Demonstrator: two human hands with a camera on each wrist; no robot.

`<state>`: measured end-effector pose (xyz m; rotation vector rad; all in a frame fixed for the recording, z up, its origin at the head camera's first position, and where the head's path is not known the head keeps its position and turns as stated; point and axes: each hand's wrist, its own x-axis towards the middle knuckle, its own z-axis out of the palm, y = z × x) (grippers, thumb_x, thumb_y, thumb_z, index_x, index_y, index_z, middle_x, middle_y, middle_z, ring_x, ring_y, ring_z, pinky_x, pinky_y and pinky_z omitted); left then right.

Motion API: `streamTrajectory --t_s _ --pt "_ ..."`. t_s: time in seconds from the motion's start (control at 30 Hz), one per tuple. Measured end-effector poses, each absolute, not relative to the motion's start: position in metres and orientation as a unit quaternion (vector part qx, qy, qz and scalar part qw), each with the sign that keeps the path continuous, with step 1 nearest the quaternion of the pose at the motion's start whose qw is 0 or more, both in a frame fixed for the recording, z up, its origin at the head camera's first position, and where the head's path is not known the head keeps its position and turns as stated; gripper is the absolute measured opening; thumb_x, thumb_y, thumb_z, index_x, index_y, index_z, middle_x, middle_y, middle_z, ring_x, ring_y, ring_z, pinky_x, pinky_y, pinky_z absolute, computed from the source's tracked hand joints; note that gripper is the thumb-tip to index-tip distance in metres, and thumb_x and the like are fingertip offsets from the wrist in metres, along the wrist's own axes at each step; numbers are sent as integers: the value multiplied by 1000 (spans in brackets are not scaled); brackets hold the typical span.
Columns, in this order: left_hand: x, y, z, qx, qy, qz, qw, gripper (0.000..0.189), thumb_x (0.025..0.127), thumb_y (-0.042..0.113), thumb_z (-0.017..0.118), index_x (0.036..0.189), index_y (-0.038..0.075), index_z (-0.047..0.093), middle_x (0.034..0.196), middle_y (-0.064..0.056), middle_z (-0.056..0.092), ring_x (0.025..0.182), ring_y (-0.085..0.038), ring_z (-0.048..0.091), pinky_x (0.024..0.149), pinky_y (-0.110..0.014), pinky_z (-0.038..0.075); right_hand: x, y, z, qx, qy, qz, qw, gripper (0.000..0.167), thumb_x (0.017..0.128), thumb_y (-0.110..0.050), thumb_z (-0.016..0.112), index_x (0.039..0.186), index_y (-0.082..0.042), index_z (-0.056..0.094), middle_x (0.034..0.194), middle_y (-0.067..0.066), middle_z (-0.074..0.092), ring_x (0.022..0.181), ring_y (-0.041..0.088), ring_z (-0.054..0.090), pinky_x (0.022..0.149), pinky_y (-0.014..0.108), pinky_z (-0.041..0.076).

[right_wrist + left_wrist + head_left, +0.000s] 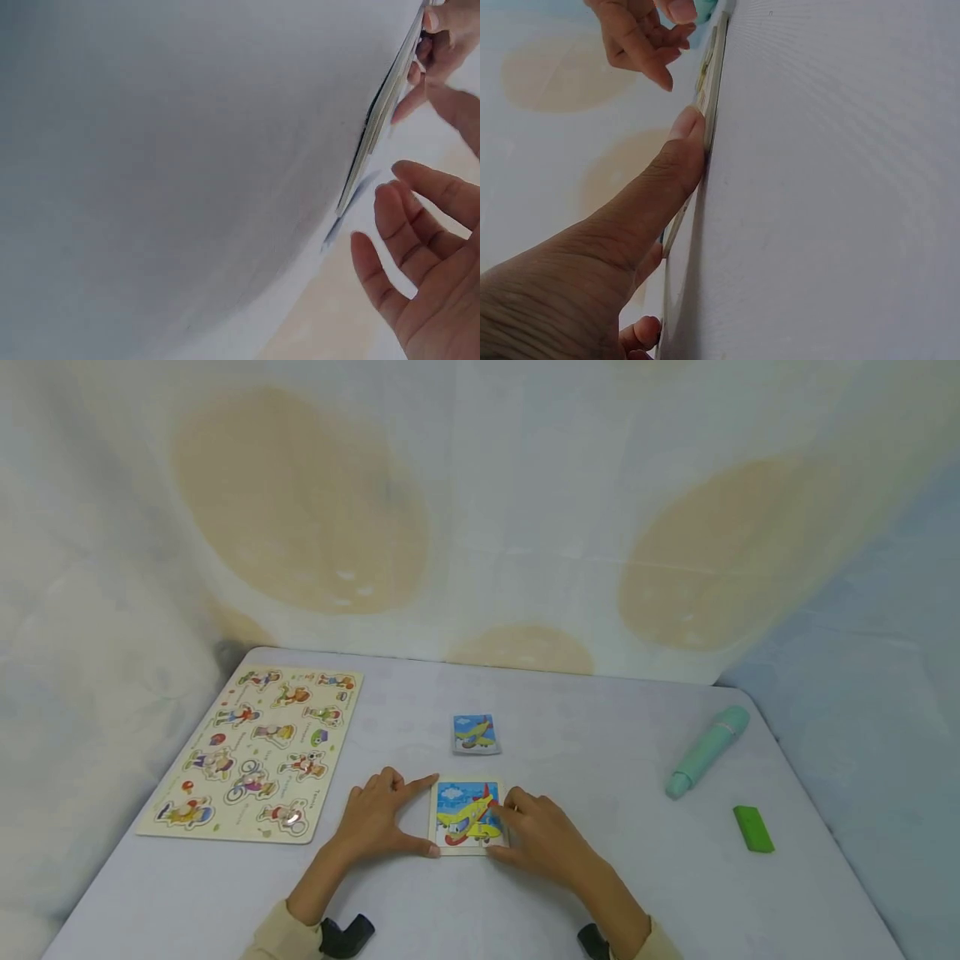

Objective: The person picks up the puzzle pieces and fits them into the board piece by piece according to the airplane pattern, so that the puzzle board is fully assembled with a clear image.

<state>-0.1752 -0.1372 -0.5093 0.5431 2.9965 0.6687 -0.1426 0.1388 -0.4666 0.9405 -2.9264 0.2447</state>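
A small square airplane puzzle in a pale frame lies flat on the table between my two hands. At its left side my left hand is spread, with a fairly straight index finger at the far corner and the thumb touching the near edge. From the right, my right hand reaches over the puzzle, its index fingertip near the plane's tail and its thumb by the near right corner. In the right wrist view its loosely bent fingers show nothing held between them.
Beyond the puzzle lies a small card with a matching airplane picture. A large cream board with several figure pieces lies at left. A mint-green cylinder and a green block lie at right. Patterned cloth hangs behind the table.
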Motion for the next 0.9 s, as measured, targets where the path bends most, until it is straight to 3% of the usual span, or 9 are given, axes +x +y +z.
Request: streamTrajectory --t_s 0.2,0.43,0.77,0.9 --pt "-172 -136 -508 171 961 215 17 103 50 77 81 142 40 53 96 2 38 82 -15 35 69 -34 23 -117 148 -469 303 -952 28 28 60 82 -62 70 128 -24 69 92 -3 45 80 8 41 73 28 45" --pt "-163 -138 -507 169 961 218 25 104 50 77 81 142 39 53 96 2 39 82 -15 35 69 -34 24 -100 140 -474 275 -961 -15 -11 62 81 -71 62 131 -34 66 97 4 51 84 16 47 78 39 49" --pt "-166 -141 -515 166 961 214 46 104 51 77 81 143 40 52 98 2 40 83 -15 36 69 -34 25 -112 133 -478 270 -962 20 -24 55 83 -68 63 124 -33 71 91 0 52 79 14 48 79 42 46" --pt "-174 -138 -517 167 957 226 65 102 56 73 81 146 38 48 98 0 43 81 -15 38 69 -33 28 -126 143 -473 258 -962 92 -22 66 82 -65 67 136 -28 62 101 -1 51 86 11 47 83 41 45"
